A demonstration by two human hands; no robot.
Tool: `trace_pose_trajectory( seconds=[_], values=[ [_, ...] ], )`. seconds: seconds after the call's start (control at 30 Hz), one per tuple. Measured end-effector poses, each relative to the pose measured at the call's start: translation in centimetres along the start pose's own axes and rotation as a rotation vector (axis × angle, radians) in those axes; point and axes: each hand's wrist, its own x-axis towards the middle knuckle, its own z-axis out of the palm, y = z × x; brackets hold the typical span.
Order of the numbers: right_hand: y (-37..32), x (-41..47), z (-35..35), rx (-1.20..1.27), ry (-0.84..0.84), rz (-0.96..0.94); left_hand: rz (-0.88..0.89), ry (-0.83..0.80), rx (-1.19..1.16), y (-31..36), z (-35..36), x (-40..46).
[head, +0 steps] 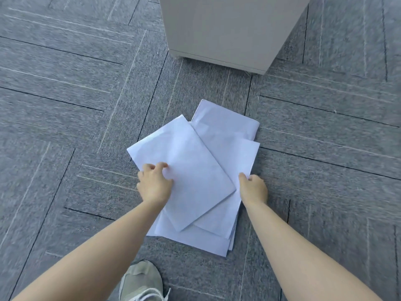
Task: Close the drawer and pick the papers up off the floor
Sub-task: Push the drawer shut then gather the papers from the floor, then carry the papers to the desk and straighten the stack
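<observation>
While grey carpet-tile floor (65, 105) spreads below a pale grey cabinet (227, 29), its drawer out of view, loose white papers (195, 170) lie fanned between my hands. Left hand (154, 185) pinches the top sheet; right hand (253, 187) grips the edge. Unsquared sheets could slip when lifted.

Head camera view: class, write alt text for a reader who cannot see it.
Two bare hands, left hand and right hand, gather a loose overlapping pile of white paper sheets on grey patterned carpet tiles. A light grey cabinet stands beyond the pile, and a grey lace-up shoe shows at the bottom edge.
</observation>
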Motion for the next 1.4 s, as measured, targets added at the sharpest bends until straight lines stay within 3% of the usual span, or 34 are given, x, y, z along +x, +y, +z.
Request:
trace_pose_trajectory(
  seconds=[0.1, 0.17, 0.43, 0.63, 0.83, 1.07, 1.2, 1.4],
  values=[
    [-0.8, -0.2, 0.0, 0.124, -0.008, 0.080, -0.344, 0.074, -0.197, -0.2, -0.8, -0.5],
    [-1.6, -0.3, 1.0, 0.194, -0.033, 0.111, -0.481, 0.091, -0.310, -0.8, -1.3, 0.2],
    [-4.7, -0.7, 5.3, 0.060, -0.183, 0.074, -0.200, 0.003, -0.152, -1.8, -0.3, 0.6],
    [-4.1, -1.7, 4.7, 0.161, -0.223, -0.046, -0.253, -0.030, -0.436, -1.5, -1.2, 2.0],
    [-8.7, -5.0, -1.3, 0.182, -0.312, -0.316, -0.263, -0.457, -0.752, 0.9, -6.7, 0.8],
    [-21.5, -18.9, -17.1, 0.025, -0.364, -0.558, -0.143, -0.470, -0.959, 7.6, -26.7, -9.3],
    [-31.3, -29.6, -28.8, -0.005, -0.401, -0.692, 0.077, -0.542, -0.934, 13.6, -42.4, -16.3],
    [-46.3, -42.9, -45.2, 0.125, -0.313, -0.802, 0.366, -0.551, -1.032, 24.9, -63.8, -23.7]
  ],
)
